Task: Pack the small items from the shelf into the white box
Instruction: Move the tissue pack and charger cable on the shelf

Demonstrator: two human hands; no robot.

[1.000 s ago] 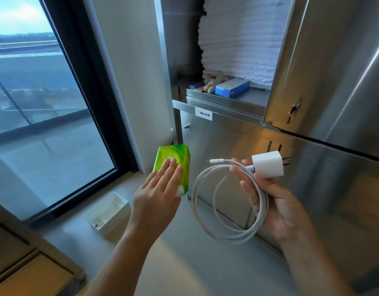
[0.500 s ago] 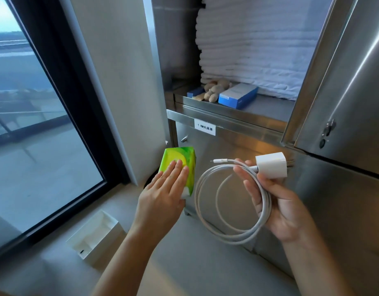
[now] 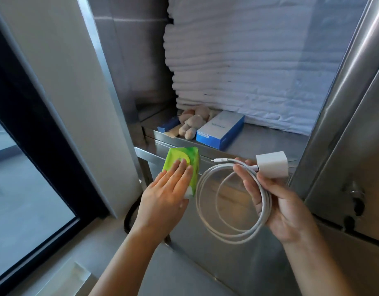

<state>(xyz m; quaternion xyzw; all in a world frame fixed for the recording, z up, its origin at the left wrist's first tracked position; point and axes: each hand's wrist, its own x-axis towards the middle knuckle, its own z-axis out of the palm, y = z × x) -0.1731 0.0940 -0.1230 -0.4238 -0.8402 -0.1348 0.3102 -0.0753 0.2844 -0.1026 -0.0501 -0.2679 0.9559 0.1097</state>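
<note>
My left hand (image 3: pixel 163 197) grips a green tissue pack (image 3: pixel 182 159), held just below the steel shelf (image 3: pixel 259 142). My right hand (image 3: pixel 276 204) holds a white charger plug (image 3: pixel 271 165) with its coiled white cable (image 3: pixel 231 210) looped over the fingers. On the shelf lie a blue box (image 3: pixel 220 129), a beige plush toy (image 3: pixel 192 122) and a smaller dark blue item (image 3: pixel 169 124) behind it. Only a corner of the white box (image 3: pixel 71 276) shows on the floor at the bottom left.
A tall stack of white towels (image 3: pixel 248 60) fills the back of the shelf. The open steel cabinet door (image 3: pixel 344 103) stands at the right, its latch near my right hand. A large window (image 3: pixel 24 167) is at the left, a black hose (image 3: pixel 128 216) by the cabinet foot.
The view has moved closer to the shelf and tilted up. The white box has slid to the bottom left edge. Both hands keep their items and have risen toward the shelf edge.
</note>
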